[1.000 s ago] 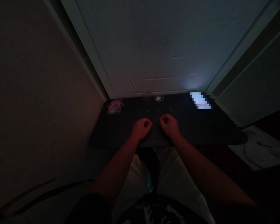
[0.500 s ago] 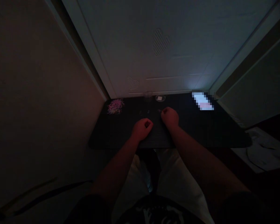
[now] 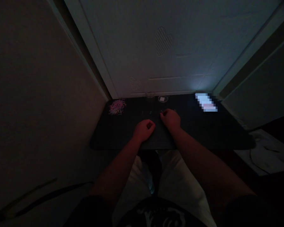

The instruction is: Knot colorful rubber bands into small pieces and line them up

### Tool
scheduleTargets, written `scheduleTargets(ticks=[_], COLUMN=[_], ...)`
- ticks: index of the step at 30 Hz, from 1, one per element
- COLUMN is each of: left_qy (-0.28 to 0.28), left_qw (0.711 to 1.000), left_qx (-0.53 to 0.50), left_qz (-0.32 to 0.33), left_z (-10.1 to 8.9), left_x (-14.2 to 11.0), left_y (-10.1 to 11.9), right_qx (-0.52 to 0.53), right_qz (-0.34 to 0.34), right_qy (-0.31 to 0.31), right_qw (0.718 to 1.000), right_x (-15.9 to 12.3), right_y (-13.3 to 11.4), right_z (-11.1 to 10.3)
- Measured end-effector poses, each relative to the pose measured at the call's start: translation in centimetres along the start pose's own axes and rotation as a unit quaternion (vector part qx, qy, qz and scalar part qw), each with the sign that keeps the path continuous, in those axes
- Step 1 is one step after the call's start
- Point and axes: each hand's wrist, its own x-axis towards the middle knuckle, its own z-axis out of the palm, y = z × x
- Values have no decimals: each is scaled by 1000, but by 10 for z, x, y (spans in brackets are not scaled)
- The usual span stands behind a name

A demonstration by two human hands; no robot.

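The right hand (image 3: 170,119) was at a small item (image 3: 160,111) on the tabletop (image 3: 198,132); whether it gripped it could not be told. The left hand (image 3: 144,130) was curled near the front edge, its contents unclear. Pink strands (image 3: 117,107) lay at the back left corner.

- At the table's (image 3: 203,132) 12 o'clock, a speck (image 3: 150,112): too small to name
- Left hand (image 3: 144,130): its grip hides any contents
- Right hand (image 3: 170,119): whatever sits at its fingertips, toward 10 o'clock, too tiny to tell
- Pile (image 3: 117,107), 10 o'clock: strands blurred together
- Screen (image 3: 205,102), 2 o'clock: pixelated
- Shirt (image 3: 156,214), 6 o'clock: cut off below
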Motion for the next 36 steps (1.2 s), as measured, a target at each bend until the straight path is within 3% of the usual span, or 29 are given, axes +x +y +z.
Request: scheduleTargets(ticks=[21,30,32,36], left_qy=[-4,-2,34,224], left_qw=[999,1000,999,969], left_qx=[30,30,24,44], left_qz=[-12,-2,-4,-94], left_z=[-2,0,-1,-9], left_x=[-2,-3,-1,11], left_y=[5,5,2,-13], right_qx=[-38,-37,-36,-24], right_qz=[-11,19,23,21], right_qy=[-14,-10,-13,-1], right_qw=[999,999,999,999], right_x=[5,8,7,5], right_y=[-9,-8,-9,-11], right_z=[-1,2,1,-2])
